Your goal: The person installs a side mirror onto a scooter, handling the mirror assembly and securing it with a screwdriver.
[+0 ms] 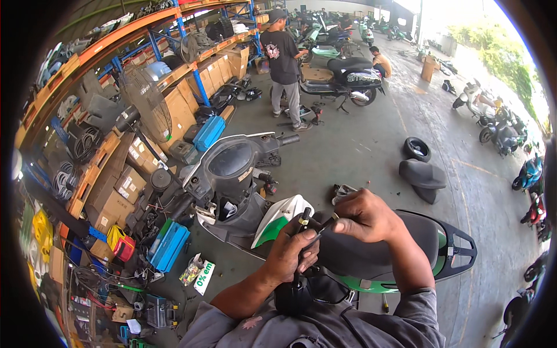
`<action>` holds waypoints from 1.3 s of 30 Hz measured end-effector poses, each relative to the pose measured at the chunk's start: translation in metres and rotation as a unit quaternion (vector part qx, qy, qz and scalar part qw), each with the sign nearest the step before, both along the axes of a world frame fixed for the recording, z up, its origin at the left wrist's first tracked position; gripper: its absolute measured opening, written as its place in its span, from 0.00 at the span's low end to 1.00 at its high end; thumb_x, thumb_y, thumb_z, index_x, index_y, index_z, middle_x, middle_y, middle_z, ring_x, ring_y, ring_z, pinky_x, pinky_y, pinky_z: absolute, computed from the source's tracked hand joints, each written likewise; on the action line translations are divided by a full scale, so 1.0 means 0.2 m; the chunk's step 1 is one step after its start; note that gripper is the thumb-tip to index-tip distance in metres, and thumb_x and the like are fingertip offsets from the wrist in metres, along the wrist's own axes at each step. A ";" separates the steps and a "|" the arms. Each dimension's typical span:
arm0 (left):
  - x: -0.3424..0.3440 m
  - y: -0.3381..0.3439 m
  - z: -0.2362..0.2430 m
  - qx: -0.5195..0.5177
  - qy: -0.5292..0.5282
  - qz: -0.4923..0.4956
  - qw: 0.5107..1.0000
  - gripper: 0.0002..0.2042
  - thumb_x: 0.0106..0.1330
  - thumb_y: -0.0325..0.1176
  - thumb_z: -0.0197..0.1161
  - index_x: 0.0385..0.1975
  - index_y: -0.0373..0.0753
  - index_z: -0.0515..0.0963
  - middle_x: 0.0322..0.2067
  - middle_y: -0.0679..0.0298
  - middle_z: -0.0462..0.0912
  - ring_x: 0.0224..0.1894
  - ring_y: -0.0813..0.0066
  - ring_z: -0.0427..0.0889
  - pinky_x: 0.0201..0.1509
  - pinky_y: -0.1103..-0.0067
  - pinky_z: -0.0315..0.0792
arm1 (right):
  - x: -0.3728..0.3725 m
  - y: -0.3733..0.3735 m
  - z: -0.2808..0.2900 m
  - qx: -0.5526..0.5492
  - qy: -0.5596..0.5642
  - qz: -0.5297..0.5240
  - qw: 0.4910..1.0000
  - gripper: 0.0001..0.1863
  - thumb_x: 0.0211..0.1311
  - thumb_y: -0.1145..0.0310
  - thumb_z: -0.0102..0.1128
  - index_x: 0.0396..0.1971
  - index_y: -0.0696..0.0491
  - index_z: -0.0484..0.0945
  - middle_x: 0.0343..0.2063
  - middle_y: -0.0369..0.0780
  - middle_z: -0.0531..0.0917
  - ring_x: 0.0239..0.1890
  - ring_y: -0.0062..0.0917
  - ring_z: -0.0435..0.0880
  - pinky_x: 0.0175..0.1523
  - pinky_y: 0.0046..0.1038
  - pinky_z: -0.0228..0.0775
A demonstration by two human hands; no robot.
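Above the scooter's dark seat [371,243], my two hands are close together in front of my chest. My left hand [290,252] is closed round a black hose-like piece [305,213] that sticks up past the fingers with a brass-coloured band near its top. With bent fingers, my right hand [368,216] pinches a slim black end [328,223], which also has a brass-coloured band. The two black parts meet or cross between the hands; whether they are one piece is hidden by the fingers. A white and green body panel [284,219] lies just beyond my left hand.
Ahead left are the scooter's handlebar and dash [229,159]. Blue toolboxes [168,246] and a standing fan [145,104] line the shelves at left. A person [281,64] stands near a black scooter [342,81]. A loose seat [422,176] and tyre [417,149] lie on the floor.
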State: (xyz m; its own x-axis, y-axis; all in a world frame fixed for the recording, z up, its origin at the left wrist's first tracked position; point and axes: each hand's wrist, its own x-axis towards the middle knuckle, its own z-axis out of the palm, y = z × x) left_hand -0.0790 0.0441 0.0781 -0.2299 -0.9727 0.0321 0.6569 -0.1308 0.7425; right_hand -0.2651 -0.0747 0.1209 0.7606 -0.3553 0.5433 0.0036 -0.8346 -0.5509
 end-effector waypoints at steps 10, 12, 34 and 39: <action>0.03 0.00 -0.03 -0.008 0.038 0.003 0.999 0.08 0.71 0.33 0.53 0.45 0.38 0.71 0.17 0.69 0.64 0.10 0.84 0.60 0.13 0.85 0.57 | -0.08 0.04 0.12 0.120 -0.017 -0.007 0.993 0.55 0.43 0.48 0.78 0.66 0.62 0.60 0.26 0.41 0.82 0.16 0.19 0.69 0.25 0.23 0.60; 0.03 0.01 -0.03 -0.011 0.039 0.008 0.999 0.09 0.71 0.33 0.53 0.46 0.38 0.70 0.17 0.69 0.64 0.10 0.84 0.60 0.13 0.85 0.57 | -0.06 0.07 0.08 0.130 -0.053 0.024 0.990 0.53 0.44 0.47 0.77 0.65 0.62 0.62 0.15 0.35 0.75 0.16 0.18 0.69 0.25 0.23 0.60; 0.06 0.02 -0.02 -0.013 0.039 0.016 0.999 0.10 0.70 0.34 0.55 0.48 0.42 0.67 0.17 0.69 0.63 0.10 0.85 0.58 0.13 0.86 0.55 | -0.04 0.06 0.06 0.279 0.002 0.013 0.960 0.60 0.43 0.36 0.71 0.65 0.67 0.59 0.16 0.33 0.76 0.15 0.13 0.64 0.24 0.19 0.53; 0.04 0.01 -0.02 -0.008 0.045 0.002 0.999 0.10 0.71 0.34 0.54 0.48 0.41 0.66 0.17 0.69 0.63 0.10 0.85 0.58 0.13 0.86 0.55 | -0.01 0.08 0.03 0.289 -0.076 0.026 0.954 0.58 0.44 0.34 0.70 0.63 0.66 0.62 0.17 0.31 0.75 0.16 0.13 0.65 0.24 0.19 0.52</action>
State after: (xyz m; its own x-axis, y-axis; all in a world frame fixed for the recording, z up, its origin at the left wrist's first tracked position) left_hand -0.0712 0.0466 0.0737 -0.2207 -0.9729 0.0683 0.7216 -0.1158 0.6826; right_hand -0.2664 -0.0583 0.1261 0.7138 -0.5929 0.3728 0.1526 -0.3878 -0.9090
